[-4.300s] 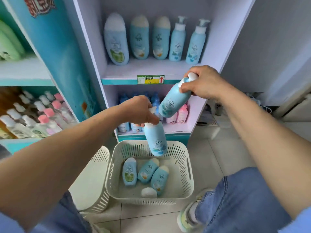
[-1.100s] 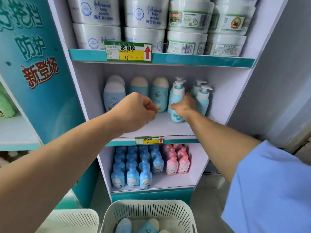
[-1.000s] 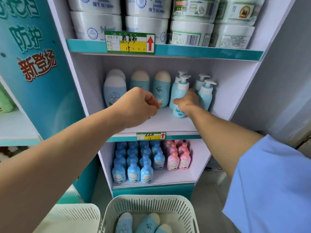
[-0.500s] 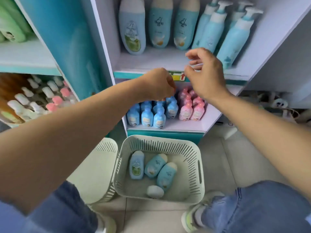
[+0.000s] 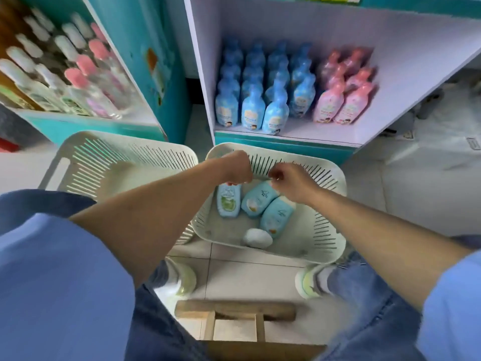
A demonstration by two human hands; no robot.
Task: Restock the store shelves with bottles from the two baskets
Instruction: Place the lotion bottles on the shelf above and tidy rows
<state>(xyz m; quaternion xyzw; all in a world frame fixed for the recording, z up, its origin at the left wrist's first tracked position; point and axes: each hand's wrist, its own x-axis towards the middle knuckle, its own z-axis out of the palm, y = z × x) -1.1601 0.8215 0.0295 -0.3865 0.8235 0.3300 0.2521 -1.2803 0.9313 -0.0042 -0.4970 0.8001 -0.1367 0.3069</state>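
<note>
The right white basket (image 5: 335, 183) stands on the floor below the bottom shelf (image 5: 307, 131). In it lie a light-blue bottle with a green label (image 5: 229, 201), a second blue bottle (image 5: 259, 200), a third (image 5: 277, 217) and a white rounded bottle end (image 5: 257, 238). My left hand (image 5: 235, 166) reaches into the basket, its fingers curled over the cap of the green-label bottle. The curled fingers of my right hand (image 5: 291, 182) pinch at the cap of the second bottle. All the bottles lie flat on the basket floor.
An empty white basket (image 5: 117, 162) stands to the left. The bottom shelf holds rows of small blue bottles (image 5: 252, 100) and pink bottles (image 5: 341, 100). Another shelf of clear bottles (image 5: 65, 74) is at the left. A wooden stool (image 5: 234, 311) is between my feet.
Both hands have left the upper shelf, where the pump bottles now stand, and dropped into the right basket onto the bottle caps. My view has tilted down to the floor.
</note>
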